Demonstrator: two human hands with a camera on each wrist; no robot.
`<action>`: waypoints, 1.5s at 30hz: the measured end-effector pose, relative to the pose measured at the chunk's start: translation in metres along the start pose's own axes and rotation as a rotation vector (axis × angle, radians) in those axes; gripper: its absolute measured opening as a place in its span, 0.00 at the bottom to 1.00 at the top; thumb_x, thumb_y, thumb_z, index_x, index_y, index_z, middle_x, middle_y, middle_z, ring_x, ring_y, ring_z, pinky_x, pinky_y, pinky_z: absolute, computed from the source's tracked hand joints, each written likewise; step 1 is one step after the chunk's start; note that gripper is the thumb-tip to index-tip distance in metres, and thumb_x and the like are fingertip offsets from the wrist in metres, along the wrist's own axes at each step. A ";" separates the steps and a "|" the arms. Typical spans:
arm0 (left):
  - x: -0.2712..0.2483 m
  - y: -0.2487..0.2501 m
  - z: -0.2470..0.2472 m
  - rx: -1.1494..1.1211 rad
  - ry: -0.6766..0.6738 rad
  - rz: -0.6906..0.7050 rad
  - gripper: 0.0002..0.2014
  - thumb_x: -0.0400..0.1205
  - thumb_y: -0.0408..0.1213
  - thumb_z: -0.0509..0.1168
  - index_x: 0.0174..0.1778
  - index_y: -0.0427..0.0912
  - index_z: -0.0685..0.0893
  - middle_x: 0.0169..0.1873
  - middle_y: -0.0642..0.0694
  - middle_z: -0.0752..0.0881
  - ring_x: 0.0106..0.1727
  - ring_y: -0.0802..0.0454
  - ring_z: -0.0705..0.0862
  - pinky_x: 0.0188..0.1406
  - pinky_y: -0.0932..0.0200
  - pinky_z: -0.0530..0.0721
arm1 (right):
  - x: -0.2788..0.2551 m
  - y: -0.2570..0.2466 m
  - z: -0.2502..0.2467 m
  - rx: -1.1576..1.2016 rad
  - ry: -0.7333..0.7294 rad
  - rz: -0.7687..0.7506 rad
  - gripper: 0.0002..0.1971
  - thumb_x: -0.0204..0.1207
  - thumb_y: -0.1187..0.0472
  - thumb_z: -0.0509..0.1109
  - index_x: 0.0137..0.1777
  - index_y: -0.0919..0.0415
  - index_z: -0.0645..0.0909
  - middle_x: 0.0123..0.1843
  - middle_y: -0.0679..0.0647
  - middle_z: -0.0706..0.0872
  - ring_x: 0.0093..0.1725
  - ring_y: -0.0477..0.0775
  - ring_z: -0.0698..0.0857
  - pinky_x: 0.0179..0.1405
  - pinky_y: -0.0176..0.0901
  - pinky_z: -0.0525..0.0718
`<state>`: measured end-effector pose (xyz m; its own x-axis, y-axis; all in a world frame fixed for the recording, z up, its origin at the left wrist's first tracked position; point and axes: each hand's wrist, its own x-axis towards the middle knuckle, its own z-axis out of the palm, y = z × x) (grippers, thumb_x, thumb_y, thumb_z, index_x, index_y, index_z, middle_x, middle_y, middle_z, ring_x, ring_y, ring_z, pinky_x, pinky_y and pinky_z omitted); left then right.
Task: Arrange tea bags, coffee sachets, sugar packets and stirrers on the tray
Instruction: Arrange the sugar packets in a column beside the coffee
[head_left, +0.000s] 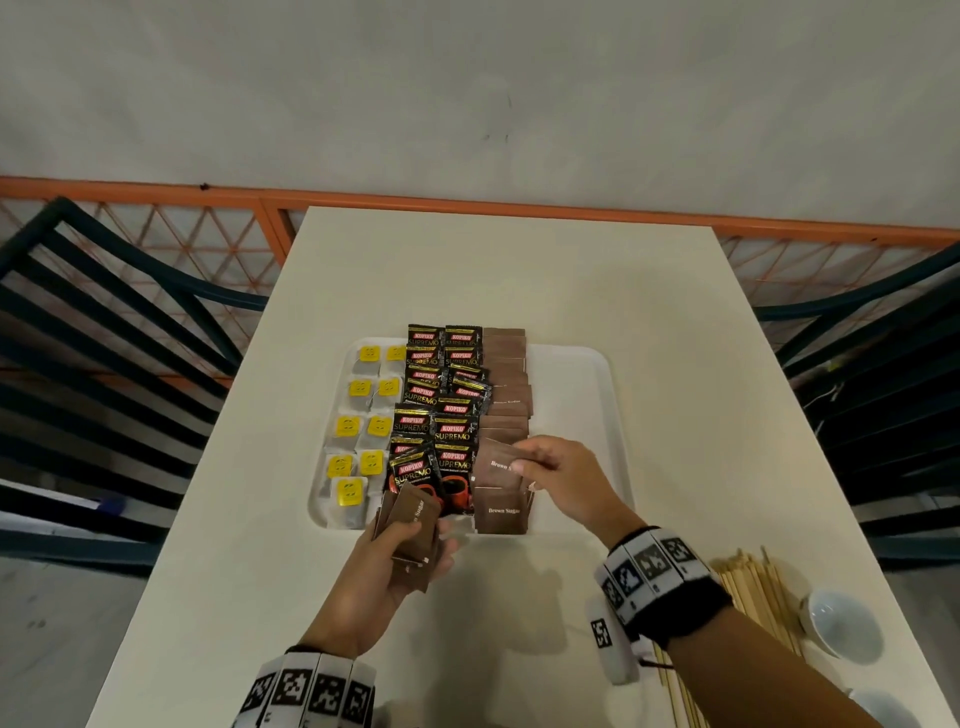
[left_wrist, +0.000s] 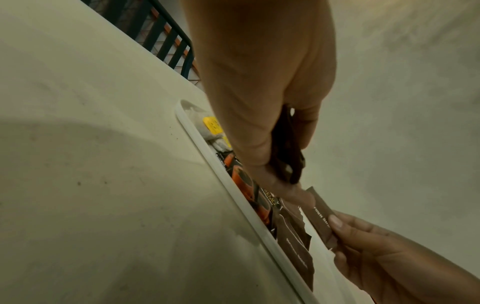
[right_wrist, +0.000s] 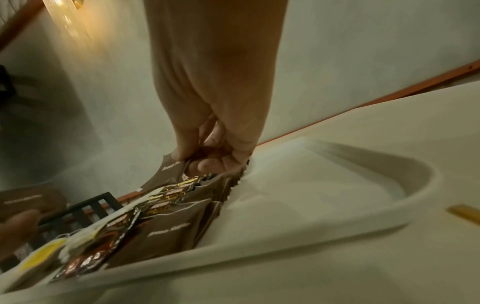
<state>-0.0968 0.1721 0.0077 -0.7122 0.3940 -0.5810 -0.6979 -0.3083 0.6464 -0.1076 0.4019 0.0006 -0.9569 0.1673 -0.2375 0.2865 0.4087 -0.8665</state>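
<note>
A white tray (head_left: 582, 364) on the table holds yellow-tagged tea bags (head_left: 358, 426) at the left, black coffee sachets (head_left: 441, 405) in the middle and brown sugar packets (head_left: 506, 384) beside them. My left hand (head_left: 400, 551) grips a small stack of brown sugar packets (head_left: 413, 519) just in front of the tray's near edge. My right hand (head_left: 550, 473) pinches one brown sugar packet (head_left: 498, 465) above the near end of the sugar row; the same packet (right_wrist: 168, 168) shows in the right wrist view. Wooden stirrers (head_left: 753, 592) lie on the table at the near right.
Two white cups (head_left: 844, 621) stand beside the stirrers at the table's near right corner. Dark slatted chairs (head_left: 104, 338) flank the table on both sides. An orange rail and wall run behind the table's far edge. The tray's right strip is bare.
</note>
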 end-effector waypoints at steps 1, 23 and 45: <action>0.000 0.001 0.001 -0.011 0.000 -0.002 0.15 0.82 0.27 0.54 0.64 0.32 0.76 0.44 0.31 0.84 0.47 0.36 0.86 0.49 0.47 0.87 | 0.002 0.001 0.000 -0.013 -0.015 0.011 0.08 0.73 0.63 0.72 0.51 0.58 0.86 0.40 0.51 0.88 0.40 0.49 0.84 0.47 0.43 0.83; 0.007 -0.001 0.011 0.299 0.015 0.068 0.12 0.77 0.28 0.67 0.57 0.37 0.82 0.40 0.35 0.89 0.39 0.43 0.87 0.38 0.54 0.86 | -0.015 -0.028 0.029 -0.001 -0.323 -0.065 0.14 0.74 0.57 0.72 0.60 0.53 0.83 0.53 0.48 0.86 0.53 0.46 0.84 0.58 0.39 0.80; 0.019 0.001 0.001 0.065 0.084 0.000 0.15 0.81 0.25 0.54 0.61 0.36 0.79 0.46 0.33 0.87 0.43 0.38 0.89 0.43 0.50 0.88 | 0.021 0.000 0.005 0.210 0.147 0.251 0.07 0.71 0.65 0.75 0.47 0.61 0.83 0.40 0.52 0.86 0.33 0.42 0.80 0.34 0.25 0.77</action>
<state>-0.1112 0.1802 -0.0019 -0.7177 0.3192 -0.6189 -0.6937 -0.2506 0.6752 -0.1282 0.4013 -0.0069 -0.8362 0.3730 -0.4021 0.4813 0.1477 -0.8640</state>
